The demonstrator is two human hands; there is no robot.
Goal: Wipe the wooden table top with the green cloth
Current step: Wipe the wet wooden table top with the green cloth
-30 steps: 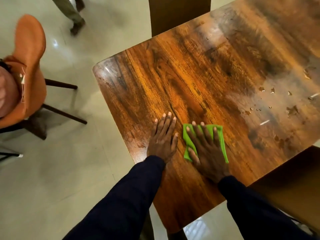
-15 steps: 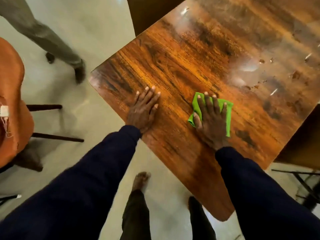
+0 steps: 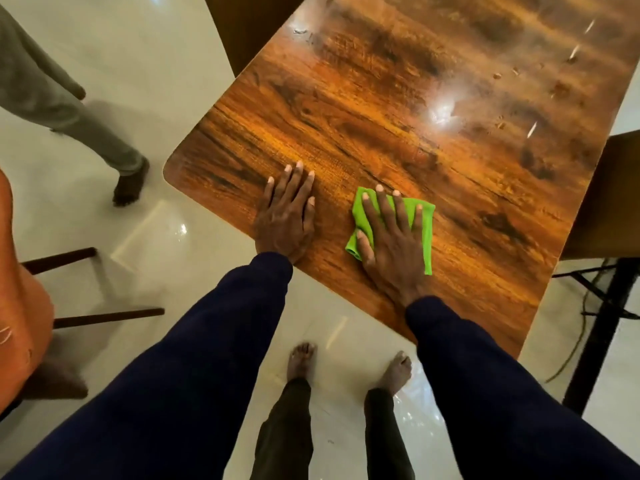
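Observation:
The glossy wooden table top point(image 3: 398, 109) fills the upper right of the head view. A folded green cloth point(image 3: 424, 220) lies near the table's front edge. My right hand point(image 3: 391, 244) presses flat on it with straight, spread fingers. My left hand point(image 3: 287, 216) rests flat on bare wood to the left of the cloth, near the table's rounded front-left corner. Small drops and wet streaks point(image 3: 533, 128) show on the far right part of the top.
An orange chair point(image 3: 20, 306) stands at the left edge. Another person's leg point(image 3: 86, 129) is on the pale floor at the upper left. A brown chair point(image 3: 602, 202) sits at the table's right side, another chair back point(image 3: 249, 26) at the far side. My bare feet point(image 3: 301, 362) stand below the table edge.
My view has shifted, so the table sits differently in frame. My right hand has slid the cloth across the wood, and my left hand has moved along the table's left part, still flat.

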